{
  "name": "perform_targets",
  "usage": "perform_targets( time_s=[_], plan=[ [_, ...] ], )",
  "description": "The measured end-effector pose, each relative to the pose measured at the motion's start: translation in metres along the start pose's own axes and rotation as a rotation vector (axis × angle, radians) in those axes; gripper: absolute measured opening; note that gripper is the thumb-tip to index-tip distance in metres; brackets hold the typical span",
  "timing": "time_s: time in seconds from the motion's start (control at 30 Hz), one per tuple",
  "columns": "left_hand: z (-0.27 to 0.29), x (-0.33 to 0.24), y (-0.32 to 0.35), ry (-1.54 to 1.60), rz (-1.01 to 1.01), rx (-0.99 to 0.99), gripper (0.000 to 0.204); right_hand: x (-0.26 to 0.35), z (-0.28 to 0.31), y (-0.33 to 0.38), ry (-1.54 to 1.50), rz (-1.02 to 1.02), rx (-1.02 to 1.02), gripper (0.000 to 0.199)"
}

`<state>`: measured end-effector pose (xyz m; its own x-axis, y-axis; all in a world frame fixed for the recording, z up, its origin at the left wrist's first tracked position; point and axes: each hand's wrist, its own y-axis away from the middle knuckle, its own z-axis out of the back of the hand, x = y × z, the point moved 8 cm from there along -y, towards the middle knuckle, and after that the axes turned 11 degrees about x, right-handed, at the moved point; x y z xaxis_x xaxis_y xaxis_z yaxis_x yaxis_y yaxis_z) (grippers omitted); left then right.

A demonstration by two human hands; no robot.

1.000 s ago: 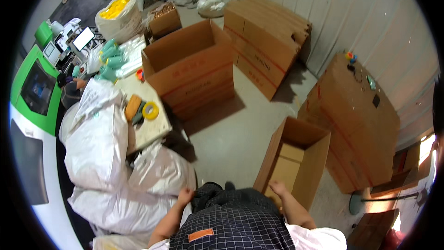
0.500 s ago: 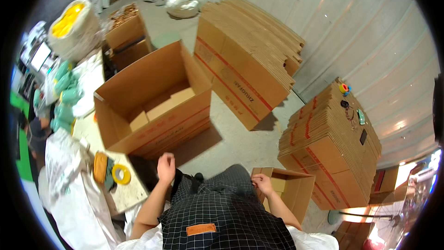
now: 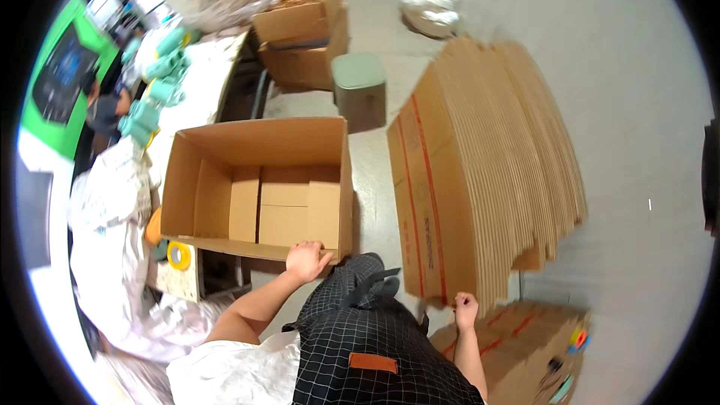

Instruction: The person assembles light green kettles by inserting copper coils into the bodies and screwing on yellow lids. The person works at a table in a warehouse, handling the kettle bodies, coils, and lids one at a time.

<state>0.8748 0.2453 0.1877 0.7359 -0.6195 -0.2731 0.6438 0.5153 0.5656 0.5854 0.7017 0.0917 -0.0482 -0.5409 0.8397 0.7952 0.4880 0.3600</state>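
My left hand (image 3: 306,261) grips the near rim of a large open cardboard box (image 3: 262,139), its fingers bent over the edge close to the right corner. Bottom flaps show inside the box, folded flat with a dark gap between them. Loosely curled into a fist, my right hand (image 3: 466,310) holds nothing that I can see. It hovers beside the lower end of a tall stack of flattened cartons (image 3: 502,172) and appears not to touch it.
A worktable (image 3: 217,79) along the left carries green plastic parts (image 3: 169,67) and a yellow tape roll (image 3: 179,255). Beyond the box stand a green stool (image 3: 358,71) and a carton of copper-coloured pieces (image 3: 300,19). A second carton stack (image 3: 517,337) lies at lower right.
My left hand has come onto the large box's near rim. The view has swung, bringing the box and carton stack squarely ahead. The small open box beside my right hand has left view.
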Motion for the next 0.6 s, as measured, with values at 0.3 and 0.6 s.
perform_targets(
  time_s=[0.3, 0.6],
  plan=[
    [-0.013, 0.030, -0.027, 0.486, 0.354, 0.116, 0.057, 0.176, 0.018, -0.372, 0.697, -0.380, 0.093, 0.096],
    [0.113, 0.023, -0.112, 0.862, 0.573, -0.515, 0.033, 0.237, -0.029, -0.398, 0.684, -0.850, 0.225, 0.117]
  ],
)
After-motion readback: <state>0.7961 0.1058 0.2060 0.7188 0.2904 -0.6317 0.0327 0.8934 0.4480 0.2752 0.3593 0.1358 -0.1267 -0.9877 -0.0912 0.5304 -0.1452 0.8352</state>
